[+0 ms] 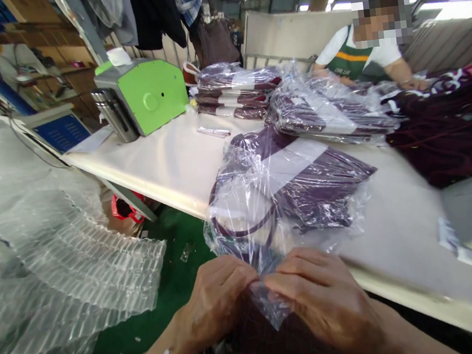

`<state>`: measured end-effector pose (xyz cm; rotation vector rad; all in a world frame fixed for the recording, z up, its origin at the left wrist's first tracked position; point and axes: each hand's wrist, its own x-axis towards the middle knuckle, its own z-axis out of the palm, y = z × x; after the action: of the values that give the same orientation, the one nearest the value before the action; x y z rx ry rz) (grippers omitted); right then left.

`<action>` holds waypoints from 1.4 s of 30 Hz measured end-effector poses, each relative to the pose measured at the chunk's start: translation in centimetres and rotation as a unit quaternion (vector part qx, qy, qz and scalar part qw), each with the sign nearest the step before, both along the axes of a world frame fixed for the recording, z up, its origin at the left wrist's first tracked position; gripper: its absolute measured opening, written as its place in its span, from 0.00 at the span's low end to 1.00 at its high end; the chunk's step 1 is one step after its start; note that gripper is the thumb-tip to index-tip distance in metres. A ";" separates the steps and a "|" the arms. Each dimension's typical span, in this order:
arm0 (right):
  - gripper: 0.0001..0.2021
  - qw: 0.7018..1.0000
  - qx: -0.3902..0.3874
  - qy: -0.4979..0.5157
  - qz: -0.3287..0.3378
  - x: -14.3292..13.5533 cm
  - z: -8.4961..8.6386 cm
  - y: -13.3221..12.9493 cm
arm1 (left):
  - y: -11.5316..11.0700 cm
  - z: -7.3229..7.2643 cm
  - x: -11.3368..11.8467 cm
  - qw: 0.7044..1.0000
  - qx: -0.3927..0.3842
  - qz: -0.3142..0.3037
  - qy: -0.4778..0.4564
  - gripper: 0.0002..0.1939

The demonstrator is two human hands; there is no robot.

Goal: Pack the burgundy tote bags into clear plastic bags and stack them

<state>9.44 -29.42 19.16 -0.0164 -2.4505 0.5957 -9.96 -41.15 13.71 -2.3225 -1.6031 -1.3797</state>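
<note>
Both hands are closed on the near end of a clear plastic bag [241, 185]. The left hand [221, 285] and the right hand [332, 296] pinch it with fingertips close together, just off the near edge of the tabletop [171, 167]. The bag encloses a folded dark purple item [318, 190] with a white band and a looped cord; the item lies flat on the tabletop, its cord towards the hands.

Beyond it stand a stack of wrapped bundles [232, 92] and, to the right, a wrapped pile [330, 109]. A folded white strip [214, 131] lies near the stack. A metal flask [116, 115] stands upright beside a green machine [152, 95]. A person [353, 61] in a green apron reaches towards a dark purple heap [451, 124]. Plastic sheeting [79, 263] hangs in layers at the left.
</note>
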 end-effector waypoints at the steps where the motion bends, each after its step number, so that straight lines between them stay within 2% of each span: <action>1: 0.07 1.000 -0.003 0.010 -0.013 -0.1 0.0 0.2 | 0.3 -0.1 -0.4 1.000 0.002 0.010 0.003 0.11; 4: 0.07 0.997 -0.003 0.029 -0.065 -0.5 -0.1 1.4 | 1.9 -1.1 -2.0 0.998 -0.006 0.039 0.051 0.38; 5: 0.07 0.997 0.000 0.030 -0.078 -0.8 -0.1 1.9 | 2.5 -1.6 -2.5 0.996 -0.012 0.046 0.069 0.39; 6: 0.07 0.996 0.004 0.032 -0.085 -1.0 0.0 2.3 | 3.0 -2.1 -2.9 0.995 -0.020 0.050 0.084 0.33; 8: 0.07 0.995 0.011 0.039 -0.087 -1.6 0.1 3.2 | 3.7 -3.2 -3.4 0.994 -0.021 0.047 0.095 0.12; 9: 0.07 0.995 0.017 0.051 -0.089 -1.9 0.2 3.7 | 3.9 -3.6 -3.5 0.995 -0.020 0.038 0.085 0.06; 11: 0.07 0.991 0.033 0.078 -0.103 -2.6 0.2 4.8 | 4.2 -4.4 -3.5 0.998 -0.034 0.027 0.041 0.08; 13: 0.06 0.986 0.050 0.094 -0.126 -3.2 -0.2 6.5 | 4.5 -4.8 -3.6 0.993 -0.095 0.068 -0.021 0.14; 16: 0.09 0.982 0.059 0.056 -0.172 -4.4 -1.9 9.6 | 5.5 -4.6 -3.8 0.945 -0.250 0.175 -0.114 0.19; 18: 0.12 0.976 0.054 -0.001 -0.209 -5.3 -3.6 11.7 | 6.7 -4.0 -4.1 0.902 -0.350 0.204 -0.148 0.17; 21: 0.15 0.962 0.047 -0.078 -0.256 -6.4 -6.4 14.2 | 8.6 -3.3 -4.4 0.858 -0.450 0.236 -0.077 0.13; 23: 0.17 0.952 0.040 -0.109 -0.282 -6.8 -7.8 15.3 | 9.8 -3.2 -4.4 0.837 -0.483 0.259 0.005 0.13; 25: 0.17 0.944 0.016 -0.126 -0.305 -7.0 -8.6 15.9 | 10.6 -3.5 -4.5 0.828 -0.492 0.266 0.047 0.14; 28: 0.14 0.933 -0.062 -0.135 -0.329 -6.9 -8.9 16.2 | 10.8 -4.4 -4.7 0.833 -0.487 0.260 0.040 0.12; 31: 0.12 0.911 -0.149 -0.125 -0.364 -6.9 -8.8 16.5 | 9.9 -5.2 -5.1 0.859 -0.455 0.236 -0.008 0.10; 33: 0.12 0.889 -0.195 -0.127 -0.394 -7.1 -8.8 16.7 | 9.3 -5.1 -5.2 0.895 -0.386 0.220 -0.038 0.06; 36: 0.12 0.862 -0.244 -0.159 -0.415 -7.4 -8.7 17.2 | 9.8 -3.3 -5.1 0.952 -0.222 0.207 -0.028 0.05; 38: 0.12 0.854 -0.260 -0.180 -0.413 -7.7 -8.7 17.5 | 12.0 -1.7 -5.1 0.969 -0.147 0.198 0.011 0.07; 39: 0.12 0.853 -0.263 -0.186 -0.411 -7.8 -8.6 17.6 | 13.6 -0.9 -5.1 0.972 -0.136 0.191 0.031 0.08; 42: 0.12 0.850 -0.258 -0.202 -0.413 -8.0 -8.4 17.7 | 19.4 0.1 -5.3 0.969 -0.187 0.150 0.056 0.08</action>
<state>1.46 -11.68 10.80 -1.4595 -2.2453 0.8635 -15.30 -21.70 13.77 -2.1478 -2.2221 -0.9324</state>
